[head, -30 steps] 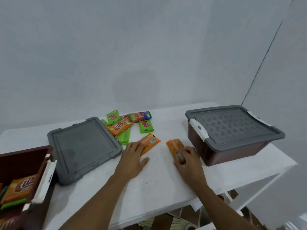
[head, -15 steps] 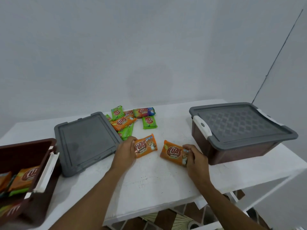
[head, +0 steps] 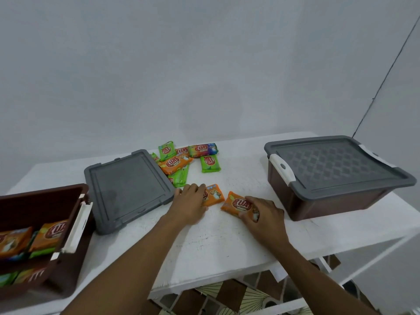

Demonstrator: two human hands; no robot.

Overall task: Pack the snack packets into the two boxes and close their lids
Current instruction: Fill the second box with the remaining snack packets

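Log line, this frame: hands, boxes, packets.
left hand: holds left orange packet | right hand: holds right orange packet | left box: open, part-filled | right box: lidded | loose packets: pile beside detached lid

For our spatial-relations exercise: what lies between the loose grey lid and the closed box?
Head view: left hand holding the left orange packet, right hand holding the right orange packet, the packet pile behind.

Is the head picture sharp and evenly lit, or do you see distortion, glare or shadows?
Head view: light soft and even, no glare; faint shadow on the wall above the loose packets; wide-angle distortion tilts the wall corner line and bends the table edge; print on the right orange packet is readable.
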